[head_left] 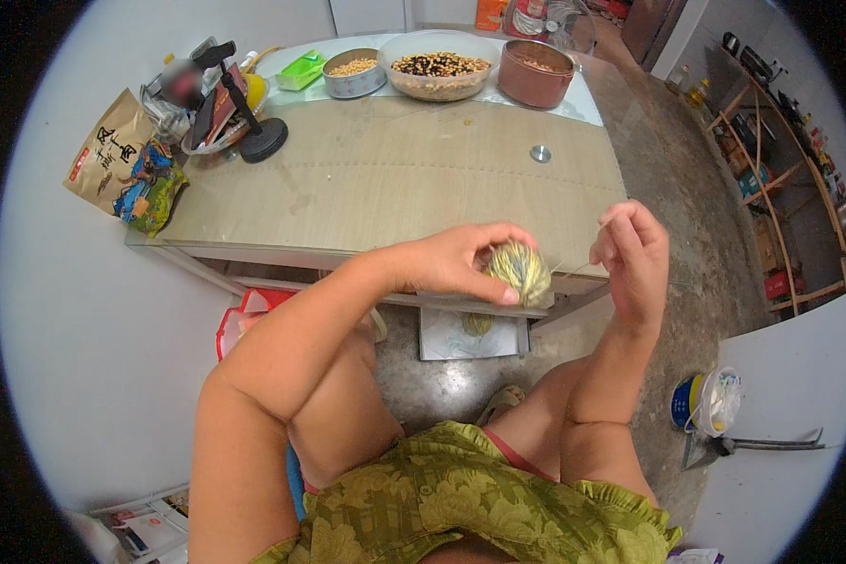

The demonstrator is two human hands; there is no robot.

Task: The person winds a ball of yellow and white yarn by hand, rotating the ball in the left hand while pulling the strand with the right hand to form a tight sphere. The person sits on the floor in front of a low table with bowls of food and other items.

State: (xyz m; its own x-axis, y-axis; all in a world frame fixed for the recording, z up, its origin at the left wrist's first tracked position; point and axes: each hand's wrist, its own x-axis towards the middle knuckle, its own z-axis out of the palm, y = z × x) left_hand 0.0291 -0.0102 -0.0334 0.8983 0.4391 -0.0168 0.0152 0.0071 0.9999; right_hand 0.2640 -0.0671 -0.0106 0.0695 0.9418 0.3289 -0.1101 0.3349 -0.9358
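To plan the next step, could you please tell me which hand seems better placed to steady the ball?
Probably the left hand: it holds the ball, while the right hand is raised apart from it.

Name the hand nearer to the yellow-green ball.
Left. The left hand holds the yellow-green ball between thumb and fingers; the right hand is raised off to the ball's right, apart from it.
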